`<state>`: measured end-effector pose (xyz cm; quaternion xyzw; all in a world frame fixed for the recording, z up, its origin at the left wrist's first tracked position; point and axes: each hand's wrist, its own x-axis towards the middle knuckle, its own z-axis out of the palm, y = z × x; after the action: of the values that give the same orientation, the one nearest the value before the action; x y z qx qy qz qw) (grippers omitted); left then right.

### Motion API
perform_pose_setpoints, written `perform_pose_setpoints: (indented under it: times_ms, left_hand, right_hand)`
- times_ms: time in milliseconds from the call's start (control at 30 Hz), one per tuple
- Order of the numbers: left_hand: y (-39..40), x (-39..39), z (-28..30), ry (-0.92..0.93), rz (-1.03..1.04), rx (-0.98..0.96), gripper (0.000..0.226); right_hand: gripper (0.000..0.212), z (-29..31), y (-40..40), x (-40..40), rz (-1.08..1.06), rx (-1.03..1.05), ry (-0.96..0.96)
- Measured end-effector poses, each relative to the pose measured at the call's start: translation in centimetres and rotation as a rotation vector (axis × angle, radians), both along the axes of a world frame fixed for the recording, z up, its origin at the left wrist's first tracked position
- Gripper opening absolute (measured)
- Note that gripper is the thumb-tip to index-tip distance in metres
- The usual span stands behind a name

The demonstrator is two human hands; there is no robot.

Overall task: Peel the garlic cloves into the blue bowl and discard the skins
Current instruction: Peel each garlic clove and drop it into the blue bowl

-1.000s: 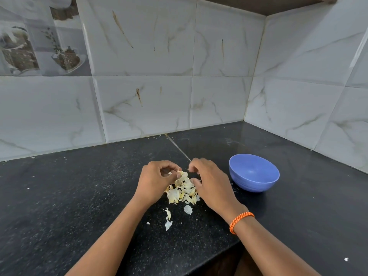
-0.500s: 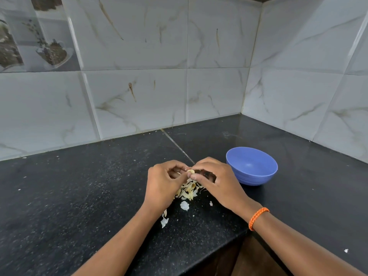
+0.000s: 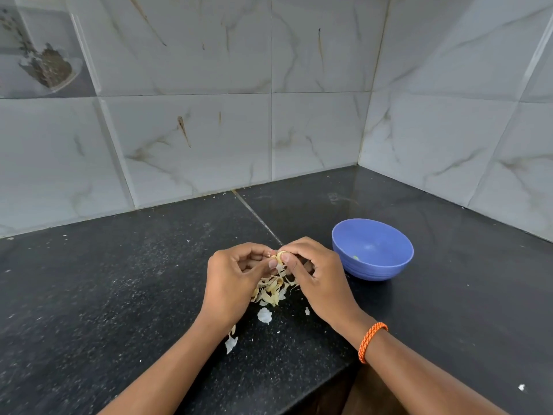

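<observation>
A single garlic clove [image 3: 280, 255] is held up between the two hands, just above the black tabletop [image 3: 119, 283] and a little left of the blue bowl [image 3: 372, 249]; it is small and mostly covered by fingertips, so which way its long axis runs cannot be told. The bowl stands upright on the tabletop to the right of the hands, close to the right hand [image 3: 317, 280] but apart from it, with one small greenish speck [image 3: 356, 257] on its inner wall. Directly below the hands lies a heap of pale papery skins [image 3: 270, 290], and a few loose flakes trail nearer on the tabletop: one white flake [image 3: 264, 315] just near of the heap, another [image 3: 231, 344] beside the left forearm, and a tiny one [image 3: 307, 310] by the right wrist. A further white scrap [image 3: 521, 387] lies well apart at the near right. The marbled wall tiles [image 3: 209, 139] rise behind and to the right, meeting in a corner. The left hand [image 3: 230, 280] has its fingers curled in, thumb and forefinger tips closed on the left side of the clove; the right hand's thumb and forefinger pinch it from the right, the other fingers folded loosely beneath. An orange braided band [image 3: 372, 341] circles the right wrist.
</observation>
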<state>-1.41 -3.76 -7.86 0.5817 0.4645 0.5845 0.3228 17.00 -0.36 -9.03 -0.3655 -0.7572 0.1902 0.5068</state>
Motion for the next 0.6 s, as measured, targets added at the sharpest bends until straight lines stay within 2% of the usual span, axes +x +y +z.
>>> perform_pose_setpoints:
  times_ms: [167, 333, 400, 600]
  left_hand:
    - [0.3, -0.1, -0.2, 0.074, 0.037, 0.042, 0.012]
    - [0.3, -0.3, -0.5, 0.229, 0.094, 0.085, 0.018]
    - [0.3, -0.4, -0.5, 0.307, 0.098, 0.112, 0.019]
    - [0.6, -1.1, -1.1, 0.568, 0.041, 0.138, 0.019]
  right_hand:
    - [0.015, 0.1, -0.2, 0.2, 0.014, -0.109, 0.142]
    - [0.013, 0.6, -0.4, 0.9, -0.04, -0.21, 0.134]
    - [0.012, 0.8, -0.4, 1.3, -0.075, -0.212, 0.064]
    - [0.011, 0.9, -0.9, 2.5, -0.243, -0.207, -0.335]
